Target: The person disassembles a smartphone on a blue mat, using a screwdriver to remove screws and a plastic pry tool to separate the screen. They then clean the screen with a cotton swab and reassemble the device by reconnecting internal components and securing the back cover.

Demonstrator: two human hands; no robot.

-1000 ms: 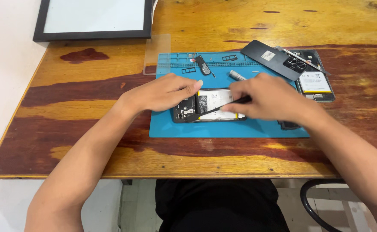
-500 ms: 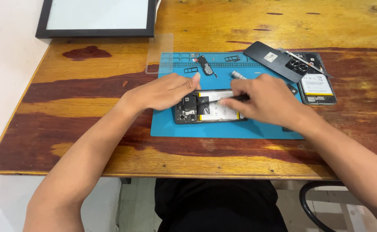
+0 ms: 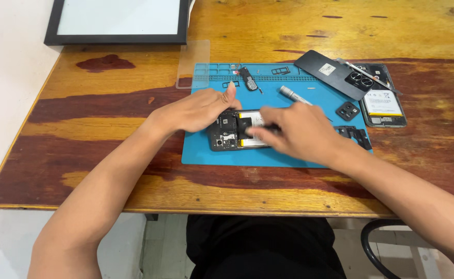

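Observation:
An opened black phone [image 3: 230, 132] with its back removed lies on a blue work mat [image 3: 211, 152]. My left hand [image 3: 198, 109] rests on the phone's upper left edge and steadies it, thumb raised. My right hand [image 3: 294, 132] is over the phone's right half, fingers closed on a thin dark tool [image 3: 268, 128] whose tip sits on the phone's inner parts. Much of the phone's right side is hidden under that hand.
A second opened phone [image 3: 384, 101] and a black back cover [image 3: 335, 72] lie at the mat's right. A silver screwdriver [image 3: 294, 95], small black parts [image 3: 348, 110] and a clear plastic sheet [image 3: 193, 64] sit on the wooden table [image 3: 108, 134]. A black-framed panel [image 3: 118, 20] lies at the far left.
My right hand has slid left over the phone with the tool. My left hand has stayed on the phone, with its thumb lifted higher.

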